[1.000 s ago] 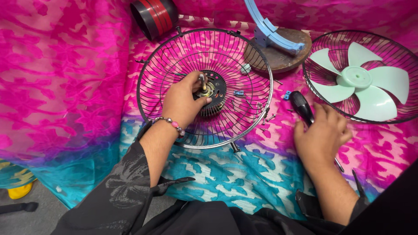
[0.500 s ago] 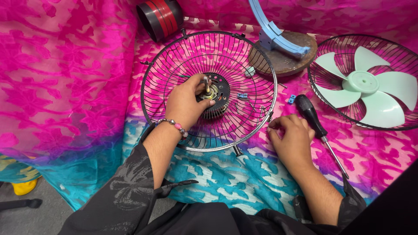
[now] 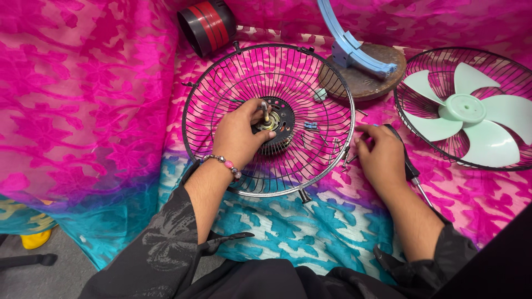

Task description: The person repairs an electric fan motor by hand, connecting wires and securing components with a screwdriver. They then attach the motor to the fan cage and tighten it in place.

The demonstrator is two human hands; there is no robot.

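Left hand (image 3: pixel 239 135) grips motor hub (image 3: pixel 275 124) at centre of wire guard (image 3: pixel 210 88) lying on cloth. Right hand (image 3: pixel 382 158), fingers loosely curled, holds nothing, reaches for screws (image 3: pixel 346 161) beside screwdriver (image 3: pixel 409 166). Risk: small screws maybe get lost in cloth folds.

Glossy black wire grille (image 3: pixel 310 83); matt plastic blade (image 3: pixel 471 119); silky cloth (image 3: pixel 83 111).

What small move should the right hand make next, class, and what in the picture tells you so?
Probably pinch up one of the loose screws. The right hand lies flat on the cloth right beside them with empty fingers, the screwdriver partly under it, while the left hand steadies the motor hub inside the wire fan guard.
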